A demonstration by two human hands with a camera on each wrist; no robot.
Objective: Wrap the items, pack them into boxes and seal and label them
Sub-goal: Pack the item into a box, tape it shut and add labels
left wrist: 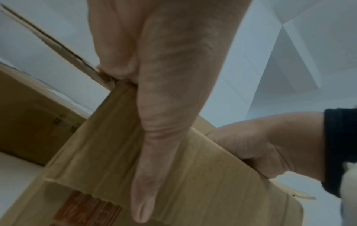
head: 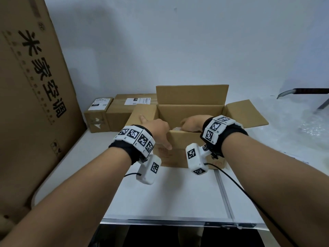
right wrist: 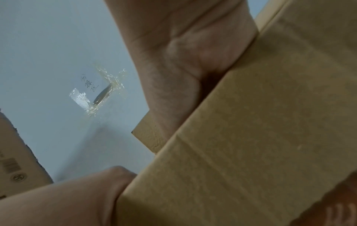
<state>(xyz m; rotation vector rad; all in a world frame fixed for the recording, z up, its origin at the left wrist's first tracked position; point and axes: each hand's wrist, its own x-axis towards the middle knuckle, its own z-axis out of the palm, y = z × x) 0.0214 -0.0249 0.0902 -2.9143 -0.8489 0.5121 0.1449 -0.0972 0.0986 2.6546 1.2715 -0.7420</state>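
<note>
Open brown cardboard box (head: 191,139): I'm gripping its near wall with my left hand (head: 156,128); my right hand (head: 193,124) is reaching inside, fingers hidden.

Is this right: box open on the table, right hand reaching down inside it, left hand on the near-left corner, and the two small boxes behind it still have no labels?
Not quite. In the head view both small boxes behind the open box already carry white labels on top. The rest holds: the right hand reaches inside, and the left hand grips the near-left corner, thumb on the front wall.
</note>
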